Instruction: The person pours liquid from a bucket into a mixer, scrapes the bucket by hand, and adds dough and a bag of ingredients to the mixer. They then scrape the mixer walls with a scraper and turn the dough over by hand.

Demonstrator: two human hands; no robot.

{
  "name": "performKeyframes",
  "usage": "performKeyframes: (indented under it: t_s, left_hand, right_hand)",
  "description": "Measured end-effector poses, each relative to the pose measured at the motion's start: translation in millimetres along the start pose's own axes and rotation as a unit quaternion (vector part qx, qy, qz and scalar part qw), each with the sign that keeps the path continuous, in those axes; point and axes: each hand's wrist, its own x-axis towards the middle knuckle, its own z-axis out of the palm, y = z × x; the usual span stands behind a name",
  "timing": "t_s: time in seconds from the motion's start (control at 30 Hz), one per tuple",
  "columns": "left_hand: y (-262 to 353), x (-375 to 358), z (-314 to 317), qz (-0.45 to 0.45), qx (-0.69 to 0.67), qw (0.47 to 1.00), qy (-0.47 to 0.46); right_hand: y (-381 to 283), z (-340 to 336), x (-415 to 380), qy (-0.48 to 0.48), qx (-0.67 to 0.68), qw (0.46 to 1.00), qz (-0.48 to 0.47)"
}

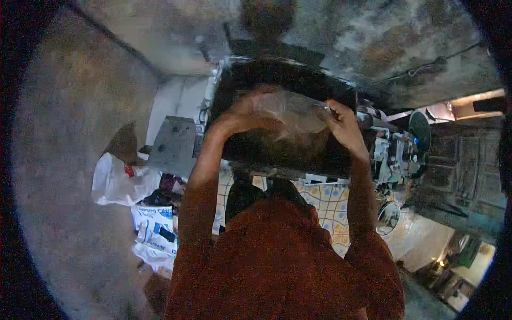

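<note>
A clear, crinkled plastic bag or sheet (296, 114) stretches between my two hands above a dark, box-like surface (277, 149). My left hand (248, 113) curls around the left end of the plastic, its fingers somewhat blurred. At the right end, my right hand (341, 124) pinches the plastic between thumb and fingers. Whether anything lies inside the plastic I cannot make out.
A grey panel (173, 141) sticks out on the left. White bags (120, 184) and a printed sack (154, 229) lie below it. Machine parts (389, 152) stand close on the right, beside a dark round disc (420, 130). Patterned tiles (330, 205) cover the floor.
</note>
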Motion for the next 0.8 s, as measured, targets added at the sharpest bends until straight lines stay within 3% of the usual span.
performKeyframes:
  t_s: [0.03, 0.13, 0.2, 0.23, 0.37, 0.47, 0.5, 0.63, 0.77, 0.8]
  left_hand:
    - [-5, 7, 9, 0.035, 0.001, 0.999, -0.013]
    - [-10, 26, 34, 0.022, 0.031, 0.998, -0.041]
    - [-2, 34, 47, 0.021, 0.048, 0.996, -0.067]
    - [3, 38, 53, 0.018, 0.065, 0.994, -0.086]
    - [15, 43, 71, 0.072, 0.069, 0.991, -0.085]
    - [11, 49, 79, 0.041, 0.023, 0.993, -0.112]
    - [8, 51, 82, 0.026, 0.010, 0.995, -0.095]
    - [15, 51, 79, -0.006, -0.040, 0.995, -0.094]
    - [15, 49, 73, -0.040, 0.009, 0.996, -0.085]
    - [3, 51, 75, 0.043, 0.028, 0.997, -0.065]
  right_hand:
    - [0, -8, -8, 0.009, -0.015, 1.000, 0.007]
    - [6, -31, -27, 0.025, 0.020, 0.999, 0.024]
    - [8, -46, -36, 0.034, -0.104, 0.989, 0.100]
    - [19, -46, -40, 0.057, -0.005, 0.997, 0.045]
    - [38, -60, -56, 0.073, -0.027, 0.996, 0.038]
    - [38, -66, -61, 0.094, -0.065, 0.992, 0.050]
    - [33, -66, -62, 0.094, -0.044, 0.989, 0.108]
    - [64, -67, -66, 0.074, -0.073, 0.989, 0.101]
    - [75, -55, -68, 0.055, -0.106, 0.992, 0.044]
    - [78, -52, -68, 0.053, -0.137, 0.988, 0.043]
